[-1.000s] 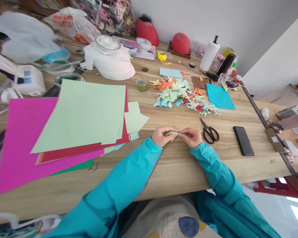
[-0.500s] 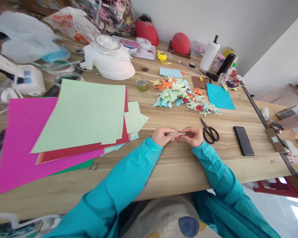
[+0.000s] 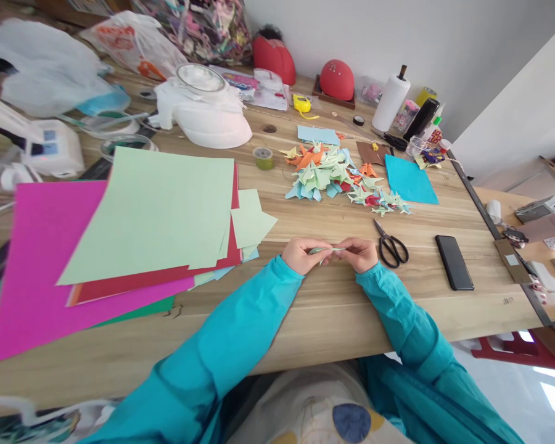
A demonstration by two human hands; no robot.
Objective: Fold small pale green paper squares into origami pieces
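Observation:
Between my fingertips is a small piece of folded light green paper (image 3: 326, 250), held just above the wooden table (image 3: 324, 308). My left hand (image 3: 304, 254) pinches its left part, and my right hand (image 3: 358, 254) pinches its right end. Most of the fold is covered by my fingers. Beyond my hands lies a heap of folded paper pieces (image 3: 324, 172) in green, orange, blue and red. Black-handled scissors (image 3: 391, 245) rest beside my right hand. To the left of my left hand are small light green paper squares (image 3: 247, 228).
Large coloured sheets (image 3: 152, 209) are stacked on the left, with a white cap (image 3: 208, 117) behind them. A phone (image 3: 454, 263) lies at the right. Farther back are a blue sheet (image 3: 411, 179), a tape roll (image 3: 263, 158) and a yellow tape measure (image 3: 301, 105).
The folded paper has shifted very slightly between my fingers, and its right tip sits closer to my right fingertips. Both hands stay in nearly the same place.

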